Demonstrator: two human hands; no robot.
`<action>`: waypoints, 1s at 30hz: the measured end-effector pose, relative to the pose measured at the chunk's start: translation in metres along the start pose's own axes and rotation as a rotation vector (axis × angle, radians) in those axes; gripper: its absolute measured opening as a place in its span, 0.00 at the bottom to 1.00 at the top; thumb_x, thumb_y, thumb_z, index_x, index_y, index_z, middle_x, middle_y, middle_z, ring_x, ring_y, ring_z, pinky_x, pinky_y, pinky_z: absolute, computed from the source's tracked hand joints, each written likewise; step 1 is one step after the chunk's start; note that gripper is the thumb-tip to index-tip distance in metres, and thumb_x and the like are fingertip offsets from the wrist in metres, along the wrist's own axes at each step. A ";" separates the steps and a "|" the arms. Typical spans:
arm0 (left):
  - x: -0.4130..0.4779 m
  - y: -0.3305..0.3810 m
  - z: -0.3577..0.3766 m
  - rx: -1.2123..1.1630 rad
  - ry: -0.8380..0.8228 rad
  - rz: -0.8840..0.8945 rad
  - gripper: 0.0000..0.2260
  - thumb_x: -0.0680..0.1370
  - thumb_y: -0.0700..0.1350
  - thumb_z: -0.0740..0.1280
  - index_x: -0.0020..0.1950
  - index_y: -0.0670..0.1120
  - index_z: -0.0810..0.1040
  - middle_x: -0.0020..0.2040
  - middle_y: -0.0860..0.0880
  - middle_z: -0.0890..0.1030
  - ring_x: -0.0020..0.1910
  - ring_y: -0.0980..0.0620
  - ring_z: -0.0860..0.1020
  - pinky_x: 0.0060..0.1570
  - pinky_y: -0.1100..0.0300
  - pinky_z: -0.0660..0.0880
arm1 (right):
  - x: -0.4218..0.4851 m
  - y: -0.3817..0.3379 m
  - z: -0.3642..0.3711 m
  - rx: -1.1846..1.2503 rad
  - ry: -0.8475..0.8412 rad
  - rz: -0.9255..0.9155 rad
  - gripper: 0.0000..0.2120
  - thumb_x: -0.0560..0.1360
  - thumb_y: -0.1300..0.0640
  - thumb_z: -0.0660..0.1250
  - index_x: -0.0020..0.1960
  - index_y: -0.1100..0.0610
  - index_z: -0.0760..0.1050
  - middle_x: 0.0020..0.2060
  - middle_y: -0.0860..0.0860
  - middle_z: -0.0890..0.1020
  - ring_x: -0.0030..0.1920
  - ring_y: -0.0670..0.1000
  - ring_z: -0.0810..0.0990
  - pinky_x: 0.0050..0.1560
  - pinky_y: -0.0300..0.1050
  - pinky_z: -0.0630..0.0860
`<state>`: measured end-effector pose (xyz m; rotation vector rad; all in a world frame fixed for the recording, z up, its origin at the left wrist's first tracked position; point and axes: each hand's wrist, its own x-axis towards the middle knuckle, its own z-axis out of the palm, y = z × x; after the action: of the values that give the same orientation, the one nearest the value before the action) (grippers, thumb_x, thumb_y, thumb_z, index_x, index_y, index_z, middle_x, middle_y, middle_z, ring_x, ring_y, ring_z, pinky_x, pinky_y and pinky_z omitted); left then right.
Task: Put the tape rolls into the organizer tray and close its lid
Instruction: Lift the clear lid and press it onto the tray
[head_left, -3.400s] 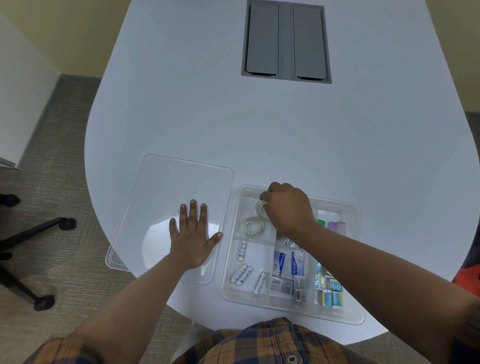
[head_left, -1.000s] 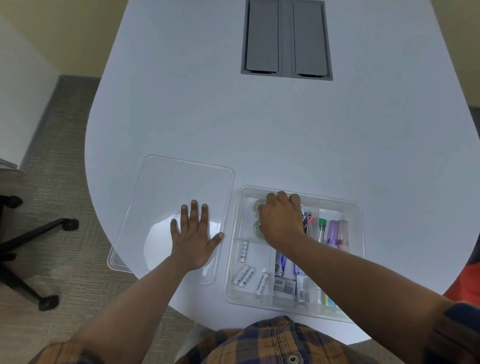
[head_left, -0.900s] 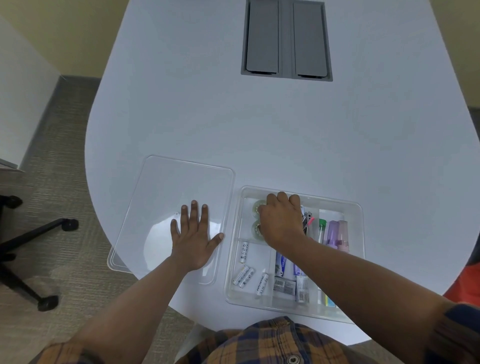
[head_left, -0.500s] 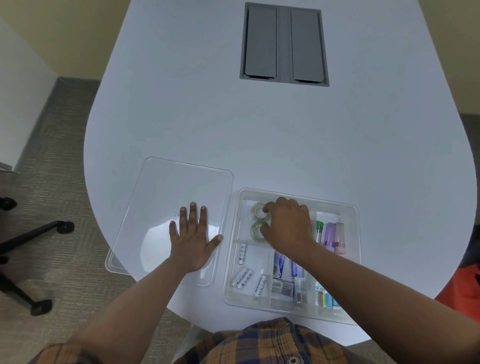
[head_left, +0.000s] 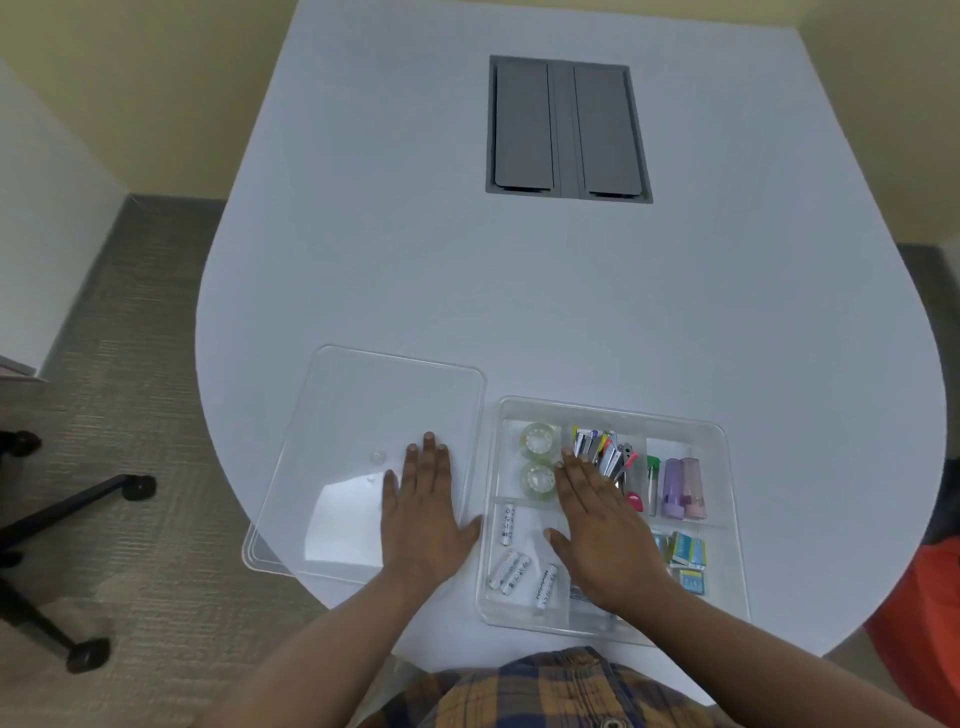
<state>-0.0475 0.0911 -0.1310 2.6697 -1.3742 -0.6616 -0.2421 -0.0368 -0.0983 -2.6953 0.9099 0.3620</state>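
Two clear tape rolls, one (head_left: 537, 439) behind the other (head_left: 538, 479), lie in the far left compartment of the clear organizer tray (head_left: 727, 499). My right hand (head_left: 602, 530) hovers flat and empty over the tray's middle, just right of the rolls. The clear lid (head_left: 363, 415) lies flat on the white table to the left of the tray. My left hand (head_left: 423, 514) rests flat on the lid's near right part, fingers spread.
The tray also holds several white batteries (head_left: 514, 569), a bundle of clips (head_left: 602, 452), small tubes (head_left: 680, 488) and blue packets (head_left: 688, 553). A grey cable hatch (head_left: 566, 130) sits far back on the table (head_left: 571, 291). A black chair base (head_left: 62, 519) stands on the floor at left.
My right hand has let go of the tape rolls, drawn back towards me and flattened over the tray. Both rolls now lie uncovered in their compartment. The left hand stays on the lid.
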 end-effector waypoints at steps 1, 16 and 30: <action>-0.004 0.002 -0.001 -0.011 -0.018 0.006 0.42 0.74 0.65 0.56 0.78 0.46 0.39 0.78 0.48 0.35 0.77 0.46 0.37 0.75 0.45 0.44 | 0.000 0.000 0.001 -0.003 -0.004 0.002 0.35 0.80 0.41 0.50 0.77 0.56 0.39 0.76 0.50 0.38 0.77 0.50 0.40 0.76 0.47 0.41; -0.008 -0.006 -0.035 0.035 -0.104 0.060 0.33 0.75 0.37 0.59 0.77 0.39 0.48 0.78 0.38 0.48 0.77 0.40 0.47 0.73 0.51 0.57 | -0.002 -0.008 0.005 -0.054 -0.013 0.088 0.32 0.81 0.41 0.43 0.76 0.53 0.31 0.76 0.49 0.34 0.76 0.49 0.34 0.76 0.49 0.40; -0.048 0.011 -0.185 0.212 0.402 0.002 0.28 0.64 0.29 0.70 0.63 0.45 0.77 0.37 0.50 0.83 0.25 0.47 0.76 0.25 0.64 0.60 | -0.013 0.013 -0.027 0.459 0.282 0.077 0.42 0.73 0.56 0.70 0.78 0.51 0.49 0.77 0.47 0.52 0.76 0.48 0.54 0.74 0.48 0.56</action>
<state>-0.0051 0.0975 0.0559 2.7474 -1.3922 0.0314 -0.2561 -0.0491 -0.0712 -2.3203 1.0266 -0.2005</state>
